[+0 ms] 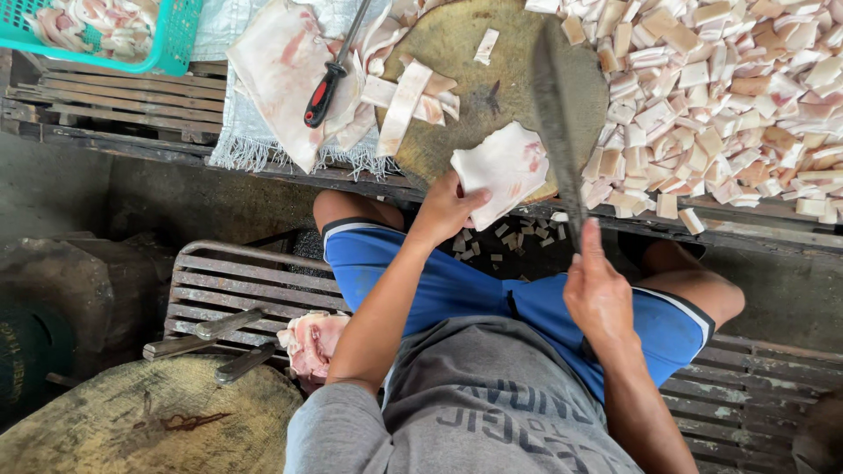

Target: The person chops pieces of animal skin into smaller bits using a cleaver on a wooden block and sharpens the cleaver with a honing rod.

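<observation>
- A teal plastic basket (171,39) sits far left of the round wooden chopping block (457,105), up in the corner, with pale pink scraps heaped inside.
- A steel with a red-and-black handle (323,92) lies just left of the block, across a broad pale slab spread over a frayed white sack (237,145).
- Cut strips (404,101) rest on the block's left part.
- The left hand (443,211) is at the block's near edge; its fingers (470,200) pinch a slab of pork fat (502,167), thumb on top. The slab is white with faint pink patches, floppy, roughly square, and hangs partly over the edge.
- The right hand (597,290), nearer the body than the block, is clenched round the handle of a long dark cleaver (555,114), whose blade reaches over the block's right side.
- A big heap of small cream and tan cubes (729,96) covers the table right of the block.
</observation>
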